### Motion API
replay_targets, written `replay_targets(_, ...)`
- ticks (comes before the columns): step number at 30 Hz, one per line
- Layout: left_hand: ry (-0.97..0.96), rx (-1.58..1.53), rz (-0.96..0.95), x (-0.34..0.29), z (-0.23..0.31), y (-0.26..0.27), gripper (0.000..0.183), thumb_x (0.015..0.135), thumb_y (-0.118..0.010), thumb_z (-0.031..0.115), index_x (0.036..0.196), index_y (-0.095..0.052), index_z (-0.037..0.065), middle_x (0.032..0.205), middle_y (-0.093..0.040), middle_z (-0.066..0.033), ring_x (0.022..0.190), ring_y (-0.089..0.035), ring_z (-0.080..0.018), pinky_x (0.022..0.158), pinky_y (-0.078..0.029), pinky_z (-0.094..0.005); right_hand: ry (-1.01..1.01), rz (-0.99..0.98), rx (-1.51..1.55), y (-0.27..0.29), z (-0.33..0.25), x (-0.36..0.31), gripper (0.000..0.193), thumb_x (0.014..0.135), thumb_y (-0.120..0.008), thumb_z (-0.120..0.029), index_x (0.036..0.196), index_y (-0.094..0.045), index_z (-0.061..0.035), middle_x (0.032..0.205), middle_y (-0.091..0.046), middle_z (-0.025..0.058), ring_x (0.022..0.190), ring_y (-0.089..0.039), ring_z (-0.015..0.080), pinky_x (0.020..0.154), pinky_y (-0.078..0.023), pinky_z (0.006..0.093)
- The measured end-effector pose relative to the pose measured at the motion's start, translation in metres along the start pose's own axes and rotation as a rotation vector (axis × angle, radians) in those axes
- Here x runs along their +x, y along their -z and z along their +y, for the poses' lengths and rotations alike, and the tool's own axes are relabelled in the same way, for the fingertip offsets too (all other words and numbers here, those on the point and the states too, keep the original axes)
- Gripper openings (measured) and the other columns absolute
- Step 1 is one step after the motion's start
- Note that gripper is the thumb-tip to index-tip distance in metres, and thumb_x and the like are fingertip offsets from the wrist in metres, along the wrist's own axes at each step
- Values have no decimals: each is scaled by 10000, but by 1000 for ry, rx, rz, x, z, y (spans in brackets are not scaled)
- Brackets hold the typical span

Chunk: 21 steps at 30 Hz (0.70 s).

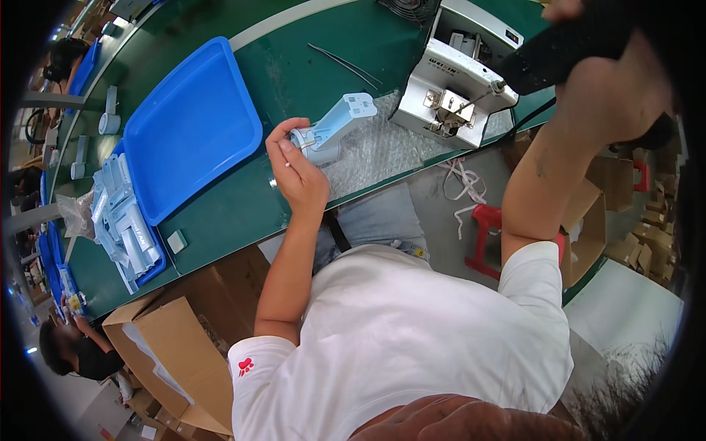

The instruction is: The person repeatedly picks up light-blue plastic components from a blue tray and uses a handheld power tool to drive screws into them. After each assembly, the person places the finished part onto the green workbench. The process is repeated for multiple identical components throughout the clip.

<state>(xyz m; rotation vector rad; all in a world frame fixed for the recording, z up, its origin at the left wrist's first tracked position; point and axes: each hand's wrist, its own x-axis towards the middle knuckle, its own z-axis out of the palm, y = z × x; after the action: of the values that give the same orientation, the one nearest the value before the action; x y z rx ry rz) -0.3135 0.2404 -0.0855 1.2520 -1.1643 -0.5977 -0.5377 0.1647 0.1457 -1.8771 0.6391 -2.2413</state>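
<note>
My left hand (303, 178) is closed around the round end of a light blue plastic housing (340, 120), just above the bubble wrap (368, 160). The housing's long arm points away to the right, its hollow side facing up, with a thin pale wire near my fingers. High on the right, my right hand (614, 92) grips a black electric screwdriver (562, 48), tilted nearly level. Its thin bit reaches left into the front of a silver screw feeder (450, 72), by the small metal block (450, 103). Whether a screw sits on the tip is too small to tell.
A blue tray (195, 128) lies at the left; beside it a second tray holds several light blue parts (121, 220). Black tweezers (346, 65) rest on the green table (287, 66). Below are cardboard boxes (173, 360) and a red stool (485, 239). Another person (81, 345) works far left.
</note>
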Motion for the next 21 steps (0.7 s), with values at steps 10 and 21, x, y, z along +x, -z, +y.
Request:
replay_targets(10, -58, 61, 3, -4, -7, 2, 333, 1101, -282, 128, 1207, -553, -35, 1121, -650, -147, 1044, -606, -202, 973, -467, -329, -616, -204, 703, 57, 10, -5, 504, 881, -590, -398, 1230, -580, -34, 996, -563, 101, 818, -519, 206, 728, -418, 335)
replay_targets(21, -133, 35, -36, -2, 0, 6, 312, 1102, -293, 107, 1181, -563, -28, 1183, -628, -163, 1100, -601, -235, 999, -456, -342, -394, -85, 607, -16, 28, -48, 549, 899, -552, -482, 1222, -562, -38, 968, -557, 96, 772, -521, 192, 662, -424, 312)
